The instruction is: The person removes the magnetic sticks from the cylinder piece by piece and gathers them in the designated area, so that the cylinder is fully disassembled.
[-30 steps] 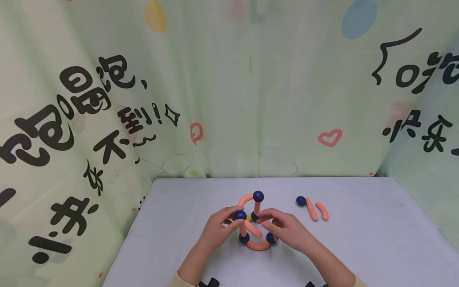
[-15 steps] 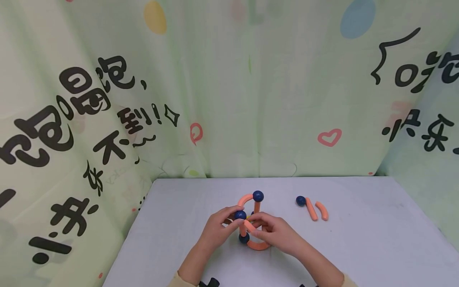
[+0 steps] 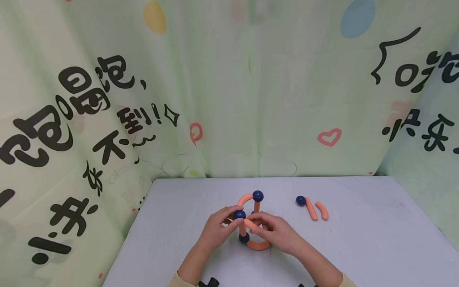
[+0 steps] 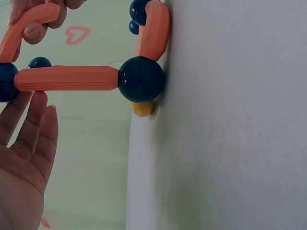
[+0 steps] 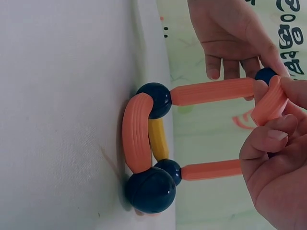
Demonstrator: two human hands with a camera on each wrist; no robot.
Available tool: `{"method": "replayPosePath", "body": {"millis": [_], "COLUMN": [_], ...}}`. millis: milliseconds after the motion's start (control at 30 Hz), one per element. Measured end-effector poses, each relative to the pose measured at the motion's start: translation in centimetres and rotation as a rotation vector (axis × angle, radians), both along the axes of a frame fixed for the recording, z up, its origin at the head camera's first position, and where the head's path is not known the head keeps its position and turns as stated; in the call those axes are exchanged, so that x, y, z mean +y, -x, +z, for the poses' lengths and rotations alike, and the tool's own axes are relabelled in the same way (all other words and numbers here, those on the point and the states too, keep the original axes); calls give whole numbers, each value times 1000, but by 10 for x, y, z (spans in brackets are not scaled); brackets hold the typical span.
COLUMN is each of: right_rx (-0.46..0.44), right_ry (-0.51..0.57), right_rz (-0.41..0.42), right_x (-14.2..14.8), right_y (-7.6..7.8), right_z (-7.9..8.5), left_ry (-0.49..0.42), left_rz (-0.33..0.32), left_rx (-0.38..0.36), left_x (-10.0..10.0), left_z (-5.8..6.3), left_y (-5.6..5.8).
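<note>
A small frame of orange rods and dark blue balls stands on the table. My left hand [image 3: 216,229] grips the near upper blue ball [image 3: 240,215], thumb and fingers on either side of it. From that ball an upright straight rod [image 4: 67,78] runs down to a lower ball [image 4: 141,79]. My right hand [image 3: 277,233] pinches a curved orange rod [image 4: 29,24] whose one end meets the gripped ball. At the base lie another curved rod [image 5: 137,134] and a yellow rod [image 5: 158,139]. A far upper ball [image 3: 258,196] tops a second upright. My right hand hides the frame's right side in the head view.
To the right on the table lie a loose blue ball [image 3: 301,200], a straight orange rod [image 3: 311,209] touching or close by it, and a curved orange rod [image 3: 322,211]. A printed curtain [image 3: 287,99] hangs behind the table's far edge.
My right hand has moved left from the frame's right side and taken hold of the curved rod. That rod's free end has lifted slightly. My left hand keeps its place on the ball.
</note>
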State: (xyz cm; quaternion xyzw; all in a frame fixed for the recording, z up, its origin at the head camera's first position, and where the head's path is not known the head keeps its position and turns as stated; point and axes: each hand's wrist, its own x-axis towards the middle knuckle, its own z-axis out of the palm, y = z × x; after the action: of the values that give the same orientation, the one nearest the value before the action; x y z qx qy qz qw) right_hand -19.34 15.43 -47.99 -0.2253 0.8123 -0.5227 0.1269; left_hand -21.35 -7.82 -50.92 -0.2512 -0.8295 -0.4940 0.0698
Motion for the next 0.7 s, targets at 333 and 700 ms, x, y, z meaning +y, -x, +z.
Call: {"method": "replayPosePath", "body": {"millis": [333,700], "right_rx": [-3,-58], "right_ry": [58,-11], "right_rz": [18,-99], "right_x": [7,27], "right_y": [2,3], "right_z": [-3,-11], "left_ry": [13,24], "left_rz": [-14,19], "left_rx": [-14,-65], "left_x": [0,1], "left_z": [0,1], "left_y": [0,0]}}
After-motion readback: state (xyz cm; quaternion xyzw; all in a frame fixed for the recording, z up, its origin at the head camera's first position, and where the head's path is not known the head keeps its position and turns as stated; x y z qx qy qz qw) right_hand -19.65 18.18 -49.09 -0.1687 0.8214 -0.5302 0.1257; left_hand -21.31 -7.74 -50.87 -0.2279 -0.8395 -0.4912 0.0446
